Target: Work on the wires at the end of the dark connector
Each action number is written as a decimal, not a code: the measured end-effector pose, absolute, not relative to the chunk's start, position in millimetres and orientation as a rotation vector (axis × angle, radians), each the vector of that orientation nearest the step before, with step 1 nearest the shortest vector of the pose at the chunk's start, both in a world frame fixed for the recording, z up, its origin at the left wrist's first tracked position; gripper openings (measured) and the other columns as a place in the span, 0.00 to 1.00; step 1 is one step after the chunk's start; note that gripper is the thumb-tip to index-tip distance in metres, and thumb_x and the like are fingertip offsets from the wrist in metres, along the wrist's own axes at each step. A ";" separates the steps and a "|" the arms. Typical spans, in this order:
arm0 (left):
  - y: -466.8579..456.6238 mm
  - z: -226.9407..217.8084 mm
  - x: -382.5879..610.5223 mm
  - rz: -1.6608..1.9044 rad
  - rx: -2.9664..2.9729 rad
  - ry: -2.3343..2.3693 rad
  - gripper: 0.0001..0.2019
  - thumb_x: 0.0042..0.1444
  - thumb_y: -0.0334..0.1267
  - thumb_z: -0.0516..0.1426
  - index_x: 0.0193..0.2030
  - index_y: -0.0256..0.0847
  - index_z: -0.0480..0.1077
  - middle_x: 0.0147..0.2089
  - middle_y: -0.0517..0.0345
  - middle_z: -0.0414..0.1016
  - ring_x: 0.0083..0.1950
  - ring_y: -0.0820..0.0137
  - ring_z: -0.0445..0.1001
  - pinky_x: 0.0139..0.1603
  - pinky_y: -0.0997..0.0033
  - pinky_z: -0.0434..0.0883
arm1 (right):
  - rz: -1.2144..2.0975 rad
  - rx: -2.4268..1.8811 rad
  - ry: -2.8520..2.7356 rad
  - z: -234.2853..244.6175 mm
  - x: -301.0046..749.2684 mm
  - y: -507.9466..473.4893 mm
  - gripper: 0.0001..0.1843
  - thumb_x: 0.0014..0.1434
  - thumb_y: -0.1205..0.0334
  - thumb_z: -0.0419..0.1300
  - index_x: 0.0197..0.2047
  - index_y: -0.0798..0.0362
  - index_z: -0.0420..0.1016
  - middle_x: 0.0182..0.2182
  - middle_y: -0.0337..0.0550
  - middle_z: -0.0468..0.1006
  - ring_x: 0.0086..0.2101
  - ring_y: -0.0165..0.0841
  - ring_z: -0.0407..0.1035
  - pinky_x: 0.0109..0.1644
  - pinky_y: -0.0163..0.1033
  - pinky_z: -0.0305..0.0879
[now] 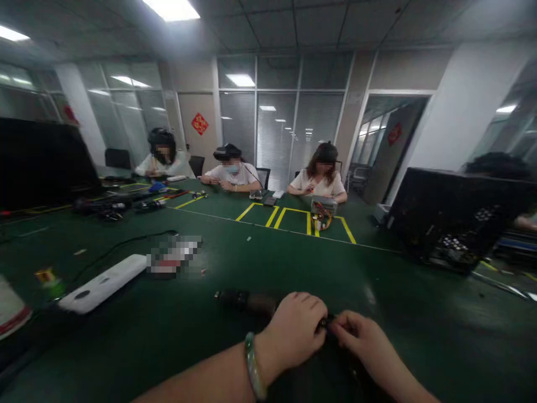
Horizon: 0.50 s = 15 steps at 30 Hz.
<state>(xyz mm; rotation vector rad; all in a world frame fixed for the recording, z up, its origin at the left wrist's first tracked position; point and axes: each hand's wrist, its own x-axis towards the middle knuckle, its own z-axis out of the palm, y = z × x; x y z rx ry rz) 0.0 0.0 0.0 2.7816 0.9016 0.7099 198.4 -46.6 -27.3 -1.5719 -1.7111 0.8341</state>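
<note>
My left hand, with a green bangle on the wrist, is curled shut near the front edge of the green table. My right hand meets it fingertip to fingertip, pinching a small dark part between them. A dark cylindrical object lies on the table just left of and behind my left hand, partly hidden by it. What the small part is I cannot make out.
A white power strip with a black cable lies at the left. A black open computer case stands at the right, a dark monitor at far left. Three people sit at the far side by yellow floor-tape markings.
</note>
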 end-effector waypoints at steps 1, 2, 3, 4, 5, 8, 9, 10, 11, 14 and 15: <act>-0.8 -1.2 0.2 0.705 2.786 0.898 0.06 0.58 0.38 0.59 0.39 0.42 0.67 0.42 0.59 0.74 0.46 0.64 0.70 0.50 0.64 0.64 | 0.826 -1.577 -1.713 -26.8 198.5 -46.1 0.15 0.60 0.53 0.56 0.27 0.53 0.69 0.23 0.36 0.71 0.27 0.33 0.66 0.31 0.32 0.60; -1.4 -2.3 0.3 0.702 2.789 0.892 0.04 0.59 0.37 0.59 0.39 0.42 0.67 0.43 0.59 0.74 0.47 0.65 0.70 0.50 0.64 0.64 | 0.822 -1.581 -1.714 -26.4 198.5 -45.7 0.15 0.60 0.53 0.56 0.27 0.53 0.69 0.23 0.36 0.71 0.27 0.33 0.66 0.31 0.32 0.60; -1.9 -3.2 0.5 0.701 2.790 0.884 0.03 0.60 0.36 0.58 0.39 0.42 0.67 0.43 0.59 0.74 0.47 0.65 0.70 0.51 0.64 0.64 | 0.822 -1.584 -1.713 -26.0 198.5 -45.3 0.15 0.60 0.53 0.56 0.27 0.53 0.70 0.22 0.36 0.71 0.27 0.33 0.67 0.31 0.32 0.60; -2.1 -3.8 0.5 0.703 2.790 0.873 0.02 0.60 0.35 0.57 0.39 0.42 0.67 0.44 0.59 0.74 0.48 0.65 0.70 0.51 0.65 0.64 | 0.827 -1.586 -1.713 -25.8 198.6 -45.0 0.14 0.60 0.53 0.57 0.27 0.53 0.70 0.23 0.37 0.72 0.27 0.33 0.67 0.31 0.32 0.60; -2.2 -4.1 0.6 0.709 2.790 0.856 0.02 0.60 0.33 0.57 0.40 0.42 0.67 0.45 0.59 0.74 0.48 0.66 0.70 0.52 0.65 0.64 | 0.837 -1.589 -1.713 -25.7 198.6 -44.7 0.14 0.60 0.53 0.57 0.27 0.53 0.71 0.23 0.37 0.72 0.27 0.33 0.67 0.31 0.32 0.60; -2.0 -4.1 0.3 0.731 2.770 0.821 0.04 0.59 0.32 0.57 0.41 0.42 0.67 0.46 0.59 0.74 0.50 0.66 0.70 0.55 0.64 0.63 | 0.882 -1.583 -1.697 -27.1 199.0 -44.3 0.14 0.60 0.53 0.58 0.29 0.53 0.73 0.24 0.38 0.74 0.27 0.33 0.69 0.31 0.32 0.60; -2.0 -3.9 0.2 0.736 2.759 0.825 0.05 0.58 0.33 0.58 0.41 0.42 0.67 0.46 0.59 0.74 0.50 0.66 0.70 0.55 0.64 0.63 | 0.895 -1.577 -1.690 -28.0 199.4 -44.2 0.14 0.61 0.53 0.58 0.30 0.54 0.73 0.24 0.38 0.74 0.27 0.33 0.69 0.30 0.32 0.60; -2.2 -3.7 0.0 0.740 2.747 0.834 0.07 0.56 0.34 0.59 0.41 0.42 0.67 0.45 0.59 0.73 0.49 0.65 0.70 0.55 0.63 0.63 | 0.901 -1.573 -1.683 -29.1 199.9 -44.0 0.14 0.61 0.53 0.58 0.30 0.54 0.73 0.24 0.37 0.74 0.27 0.34 0.69 0.30 0.32 0.60; -2.3 -3.6 -0.1 0.741 2.737 0.846 0.08 0.55 0.34 0.59 0.41 0.42 0.67 0.44 0.58 0.73 0.49 0.64 0.70 0.55 0.62 0.63 | 0.902 -1.570 -1.679 -30.2 200.5 -43.8 0.13 0.61 0.54 0.58 0.30 0.54 0.73 0.23 0.37 0.74 0.27 0.33 0.69 0.30 0.32 0.60; -2.4 -3.8 -0.1 0.735 2.720 0.880 0.07 0.54 0.33 0.59 0.40 0.41 0.66 0.42 0.58 0.73 0.46 0.64 0.70 0.53 0.62 0.64 | 0.894 -1.578 -1.687 -31.8 202.2 -43.0 0.13 0.61 0.55 0.58 0.30 0.54 0.74 0.23 0.37 0.74 0.27 0.33 0.69 0.30 0.32 0.60; -2.2 -4.0 0.1 0.734 2.719 0.887 0.06 0.55 0.33 0.58 0.39 0.41 0.66 0.41 0.59 0.73 0.45 0.65 0.70 0.52 0.63 0.64 | 0.890 -1.584 -1.695 -31.6 202.5 -42.9 0.13 0.61 0.55 0.58 0.30 0.54 0.74 0.24 0.37 0.75 0.27 0.34 0.69 0.30 0.32 0.60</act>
